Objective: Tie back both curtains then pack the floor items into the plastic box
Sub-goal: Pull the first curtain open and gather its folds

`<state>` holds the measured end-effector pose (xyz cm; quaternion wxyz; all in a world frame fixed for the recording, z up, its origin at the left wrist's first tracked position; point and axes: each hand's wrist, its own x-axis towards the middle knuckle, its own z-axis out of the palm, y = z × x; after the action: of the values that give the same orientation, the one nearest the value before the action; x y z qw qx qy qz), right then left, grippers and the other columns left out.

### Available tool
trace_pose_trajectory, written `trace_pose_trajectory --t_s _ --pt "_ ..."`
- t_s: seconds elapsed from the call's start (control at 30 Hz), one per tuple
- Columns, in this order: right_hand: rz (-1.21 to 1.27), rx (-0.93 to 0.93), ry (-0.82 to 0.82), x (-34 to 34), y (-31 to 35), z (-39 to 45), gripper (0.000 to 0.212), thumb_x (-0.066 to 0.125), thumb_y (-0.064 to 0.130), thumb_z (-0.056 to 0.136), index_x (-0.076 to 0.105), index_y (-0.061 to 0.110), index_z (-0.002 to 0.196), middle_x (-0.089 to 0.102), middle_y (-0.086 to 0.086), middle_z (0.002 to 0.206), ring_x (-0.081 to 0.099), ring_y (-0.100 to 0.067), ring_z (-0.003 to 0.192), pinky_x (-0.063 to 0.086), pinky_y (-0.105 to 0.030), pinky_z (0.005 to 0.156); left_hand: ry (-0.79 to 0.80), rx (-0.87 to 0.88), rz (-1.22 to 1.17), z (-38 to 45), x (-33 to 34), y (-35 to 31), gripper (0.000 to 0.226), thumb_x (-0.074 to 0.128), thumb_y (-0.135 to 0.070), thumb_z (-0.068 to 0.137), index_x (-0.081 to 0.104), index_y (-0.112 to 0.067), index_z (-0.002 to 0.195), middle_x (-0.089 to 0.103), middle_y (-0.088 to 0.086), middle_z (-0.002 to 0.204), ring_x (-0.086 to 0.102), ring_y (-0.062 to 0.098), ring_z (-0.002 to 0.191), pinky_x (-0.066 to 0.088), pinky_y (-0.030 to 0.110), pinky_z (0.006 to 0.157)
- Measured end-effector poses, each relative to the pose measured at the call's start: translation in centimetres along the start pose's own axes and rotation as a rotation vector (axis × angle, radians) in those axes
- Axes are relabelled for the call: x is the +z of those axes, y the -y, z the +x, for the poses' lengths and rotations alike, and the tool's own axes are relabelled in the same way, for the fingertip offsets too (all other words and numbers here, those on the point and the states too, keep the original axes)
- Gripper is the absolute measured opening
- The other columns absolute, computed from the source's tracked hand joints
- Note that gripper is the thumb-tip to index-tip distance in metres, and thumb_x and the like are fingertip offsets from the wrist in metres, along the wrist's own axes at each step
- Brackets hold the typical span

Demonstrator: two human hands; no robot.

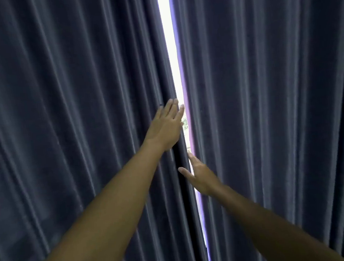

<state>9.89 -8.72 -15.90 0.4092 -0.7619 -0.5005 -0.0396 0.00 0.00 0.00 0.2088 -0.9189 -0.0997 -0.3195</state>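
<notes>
Two dark blue-grey pleated curtains fill the view. The left curtain [73,117] and the right curtain [267,102] hang almost drawn together, with a narrow bright gap [170,48] of daylight between them. My left hand [166,126] lies flat with fingers spread on the inner edge of the left curtain, fingertips at the gap. Lower down, my right hand [201,177] reaches into the gap with fingers apart, touching the inner edge of the right curtain. Neither hand is closed around fabric. The floor items and the plastic box are not in view.
A lighter purple lining [184,84] shows along the right curtain's inner edge. A little greenery shows through the gap beside my left hand. The curtains block everything else.
</notes>
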Motion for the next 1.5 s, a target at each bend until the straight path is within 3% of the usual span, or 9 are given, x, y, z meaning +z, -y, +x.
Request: trace_pose_trajectory --t_s 0.2,0.33,0.43,0.5,0.6,0.7,0.93,1.27,1.5 --pt "0.162 0.016 -0.149 1.0 -0.8 6.2 0.084 0.044 0.062 0.091 -0.005 0.031 0.152 0.013 0.006 0.160 0.028 -0.014 0.142 0.032 -0.032 0.108 -0.037 0.073 0.180 7.8 1.1 1.8 0.053 0.024 -0.026 0.104 0.010 -0.006 0.151 0.003 0.014 0.160 -0.001 0.026 0.148 0.005 0.042 0.121" --pt "0.275 -0.002 -0.140 2.7 -3.8 9.4 0.094 0.050 0.070 0.083 -0.008 0.038 0.150 0.011 0.010 0.159 0.021 -0.009 0.143 0.027 -0.029 0.110 0.005 0.038 0.350 11.9 2.9 2.4 0.057 0.021 -0.035 0.104 0.013 -0.004 0.151 0.005 0.013 0.160 0.000 0.024 0.148 0.003 0.040 0.121" --pt "0.308 -0.047 -0.135 4.7 -5.4 11.7 0.073 0.038 0.059 0.094 0.004 0.030 0.153 0.017 0.008 0.159 0.019 -0.011 0.145 0.019 -0.024 0.114 0.040 -0.018 0.473 13.8 5.5 2.2 0.065 0.018 -0.044 0.102 0.010 -0.001 0.150 0.006 0.014 0.159 0.001 0.025 0.148 -0.002 0.040 0.120" --pt "0.227 -0.080 -0.222 6.5 -5.4 12.8 0.065 0.024 0.055 0.098 0.013 0.023 0.153 0.023 0.001 0.158 0.023 -0.019 0.144 0.022 -0.031 0.116 0.062 -0.094 0.522 14.7 7.5 2.9 0.065 0.019 -0.042 0.102 0.007 0.001 0.149 0.005 0.016 0.159 0.000 0.026 0.148 -0.006 0.040 0.120" --pt "0.075 -0.133 -0.345 8.8 -4.9 14.4 0.068 0.003 0.055 0.096 0.004 0.018 0.153 0.010 -0.010 0.160 0.010 -0.028 0.147 0.015 -0.046 0.119 0.087 -0.199 0.619 15.7 9.5 5.0 0.066 0.021 -0.042 0.102 0.004 -0.001 0.150 0.001 0.014 0.159 -0.002 0.025 0.148 -0.011 0.040 0.117" --pt "0.078 -0.209 -0.389 10.8 -3.6 15.3 0.061 0.012 0.042 0.101 0.006 0.011 0.152 0.007 -0.015 0.158 0.004 -0.029 0.147 0.008 -0.047 0.118 0.047 -0.161 0.658 15.4 10.5 7.0 0.070 0.027 -0.047 0.099 0.001 -0.008 0.151 -0.001 0.012 0.160 0.000 0.024 0.148 -0.009 0.043 0.117" --pt "0.151 -0.364 -0.253 16.8 0.6 16.9 0.077 0.035 0.025 0.096 -0.022 0.029 0.148 -0.004 -0.009 0.158 -0.011 -0.020 0.147 0.000 -0.047 0.118 -0.010 -0.247 0.860 9.5 9.6 14.8 0.075 0.021 -0.055 0.095 0.004 -0.007 0.151 0.009 0.013 0.159 0.010 0.027 0.147 0.002 0.047 0.118" --pt "0.317 -0.441 -0.121 23.6 11.4 18.7 0.065 0.026 0.031 0.096 -0.007 0.017 0.151 -0.015 0.001 0.157 -0.011 -0.020 0.147 -0.005 -0.060 0.112 0.066 -0.279 1.114 4.0 5.3 24.3 0.077 0.021 -0.059 0.095 0.006 -0.009 0.151 0.007 0.011 0.160 0.007 0.024 0.148 -0.003 0.041 0.118" --pt "0.396 -0.492 -0.087 29.1 19.1 21.0 0.062 0.021 0.032 0.098 -0.009 0.019 0.150 -0.018 0.004 0.156 -0.015 -0.021 0.146 -0.012 -0.056 0.112 0.068 -0.253 1.248 0.0 3.0 32.4 0.078 0.015 -0.062 0.094 0.007 -0.011 0.152 0.009 0.008 0.160 0.009 0.022 0.147 -0.003 0.040 0.117"
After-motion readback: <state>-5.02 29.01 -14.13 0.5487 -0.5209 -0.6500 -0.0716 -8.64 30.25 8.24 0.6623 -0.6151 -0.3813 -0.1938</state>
